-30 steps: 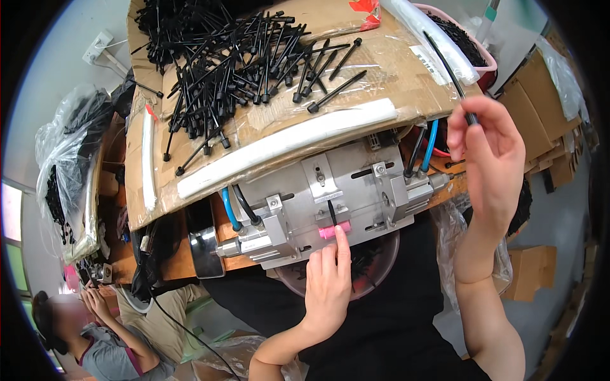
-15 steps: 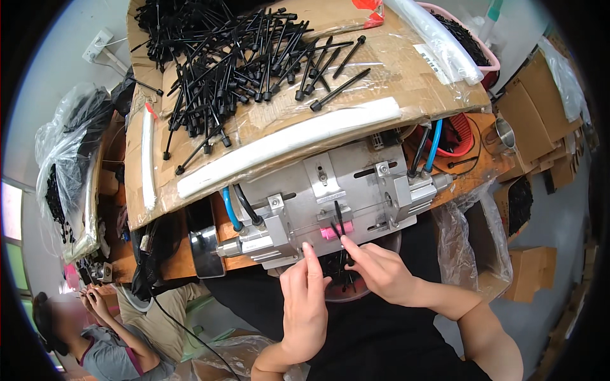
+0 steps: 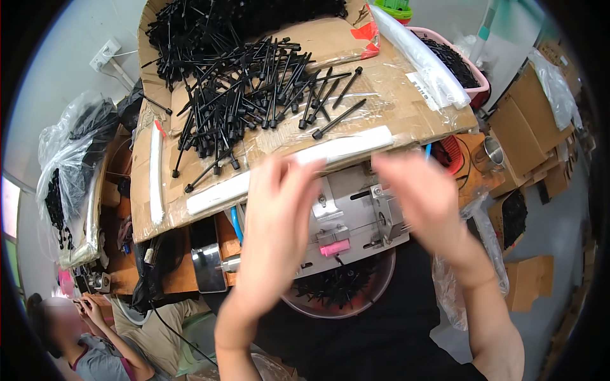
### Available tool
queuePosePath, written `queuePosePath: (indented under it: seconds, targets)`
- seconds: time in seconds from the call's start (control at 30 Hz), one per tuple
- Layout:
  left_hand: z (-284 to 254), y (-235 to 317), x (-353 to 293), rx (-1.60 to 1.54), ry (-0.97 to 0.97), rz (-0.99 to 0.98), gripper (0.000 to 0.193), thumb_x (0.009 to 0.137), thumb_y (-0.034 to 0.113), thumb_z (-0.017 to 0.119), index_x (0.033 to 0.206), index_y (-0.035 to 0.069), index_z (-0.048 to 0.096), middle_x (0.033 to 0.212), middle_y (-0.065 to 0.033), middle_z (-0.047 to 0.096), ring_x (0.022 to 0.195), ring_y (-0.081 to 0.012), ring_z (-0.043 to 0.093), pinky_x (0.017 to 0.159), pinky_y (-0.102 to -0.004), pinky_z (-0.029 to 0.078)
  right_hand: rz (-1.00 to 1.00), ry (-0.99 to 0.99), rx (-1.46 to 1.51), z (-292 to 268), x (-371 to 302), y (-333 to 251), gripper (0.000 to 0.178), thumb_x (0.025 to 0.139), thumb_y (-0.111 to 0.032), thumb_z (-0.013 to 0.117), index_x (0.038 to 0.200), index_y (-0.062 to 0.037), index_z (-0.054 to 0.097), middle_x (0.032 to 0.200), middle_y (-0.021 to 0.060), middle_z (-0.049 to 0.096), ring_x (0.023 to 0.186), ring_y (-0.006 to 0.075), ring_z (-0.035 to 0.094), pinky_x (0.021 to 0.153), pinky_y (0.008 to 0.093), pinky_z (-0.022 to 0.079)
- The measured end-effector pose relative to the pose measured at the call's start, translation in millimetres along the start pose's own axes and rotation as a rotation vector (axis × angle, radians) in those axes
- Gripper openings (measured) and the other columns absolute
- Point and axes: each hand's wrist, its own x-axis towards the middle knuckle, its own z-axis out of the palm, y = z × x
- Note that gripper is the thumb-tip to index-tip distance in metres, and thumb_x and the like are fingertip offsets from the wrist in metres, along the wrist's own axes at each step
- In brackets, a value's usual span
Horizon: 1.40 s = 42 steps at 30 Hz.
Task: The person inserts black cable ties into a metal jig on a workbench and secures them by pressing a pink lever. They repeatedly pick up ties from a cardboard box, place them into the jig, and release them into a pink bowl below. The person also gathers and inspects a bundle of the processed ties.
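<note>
My left hand (image 3: 273,216) is raised over the left part of the metal fixture (image 3: 356,219), its fingertips at the white-taped edge of the cardboard. Over the fixture's right side is my right hand (image 3: 422,193). Motion smears the fingers of both hands, so I cannot make out anything in them. Between the hands, a pink block (image 3: 335,247) sits on the fixture's front edge. Below it, a clear round bowl (image 3: 379,289) holds many black pieces. Beyond the hands, black plastic rods with knobbed ends (image 3: 273,89) lie heaped on the cardboard (image 3: 400,120).
A pink basket (image 3: 481,81) of black parts stands at the back right, with a red basket (image 3: 452,155) and metal cup (image 3: 492,150) nearer. A dark glossy panel (image 3: 208,263) lies left of the fixture. Another person (image 3: 111,349) sits at the lower left.
Both hands have lifted from the pink block toward the cardboard and moved apart. The thin black piece that stood at the block is no longer seen there. More of the bowl shows.
</note>
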Motion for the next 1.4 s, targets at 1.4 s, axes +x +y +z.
queuePosePath:
  seconds: [1.4]
  targets:
    - [37, 50, -140, 0.108, -0.171, -0.282, 0.076, 0.075, -0.016, 0.066, 0.145, -0.003, 0.037, 0.121, -0.0174, 0.05, 0.103, -0.0306, 0.049, 0.087, -0.0354, 0.045, 0.205, -0.21, 0.385, 57, -111, -70, 0.068, 0.07, 0.003, 0.078, 0.131, 0.0104, 0.049, 0.073, 0.0093, 0.054, 0.063, 0.0231, 0.055, 0.058, 0.0341, 0.047]
